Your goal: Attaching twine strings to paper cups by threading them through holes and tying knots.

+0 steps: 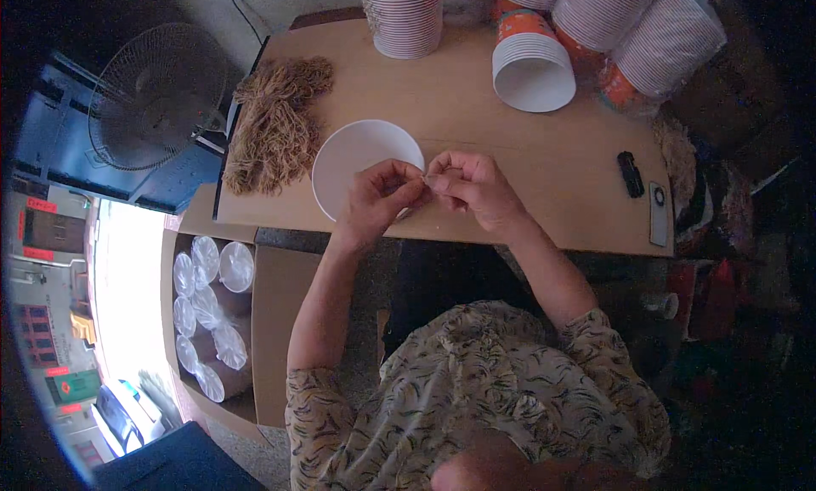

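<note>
My left hand (380,200) and my right hand (473,188) meet over the table's near edge, fingertips pinched together. Between them is a small pale bit, too small to name. A white round paper tub (361,147) has its open mouth facing up, just behind and beside my left hand. My left hand overlaps its near right rim; whether it touches the tub I cannot tell. To the tub's left lies a heap of tan, tangled strings (280,121).
Stacked paper tubs (404,19) stand at the back of the wooden table (467,130), with a tipped stack (534,75) farther right. A black object (630,174) and a grey flat one (658,214) lie right. A carton (272,338) holds bagged tubs; a fan (157,96) stands left.
</note>
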Demonstrator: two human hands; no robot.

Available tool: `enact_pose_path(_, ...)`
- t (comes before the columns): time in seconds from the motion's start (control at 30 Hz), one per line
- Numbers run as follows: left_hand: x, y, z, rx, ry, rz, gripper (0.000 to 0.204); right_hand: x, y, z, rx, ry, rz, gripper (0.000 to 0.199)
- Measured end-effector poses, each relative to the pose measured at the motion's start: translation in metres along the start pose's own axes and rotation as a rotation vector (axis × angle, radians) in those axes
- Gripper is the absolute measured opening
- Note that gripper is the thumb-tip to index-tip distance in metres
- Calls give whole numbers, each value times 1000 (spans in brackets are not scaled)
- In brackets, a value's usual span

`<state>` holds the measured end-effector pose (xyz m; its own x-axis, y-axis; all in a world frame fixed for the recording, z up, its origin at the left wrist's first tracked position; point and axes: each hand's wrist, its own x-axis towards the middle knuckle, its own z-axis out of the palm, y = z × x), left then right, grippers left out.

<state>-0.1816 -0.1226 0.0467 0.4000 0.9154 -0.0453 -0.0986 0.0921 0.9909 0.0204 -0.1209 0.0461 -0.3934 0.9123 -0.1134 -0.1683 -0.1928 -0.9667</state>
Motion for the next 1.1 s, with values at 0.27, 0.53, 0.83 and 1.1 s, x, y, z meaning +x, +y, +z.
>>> enact_pose_path(0.27,-3,4,3,-4,54,25,10,-2,-2,4,1,-13,15,14)
enact_pose_path(0.53,-1,3,3,-31,16,5,10,0,9,-5,-13,-54,-50,16)
enact_pose_path(0.83,-3,3,2,-100,-18,3,12,-4,18,-3,362,-46,85,13)
enact_pose_path(1.1,-1,3,4,63,5,18,13,-4,25,-4,437,-50,112,14)
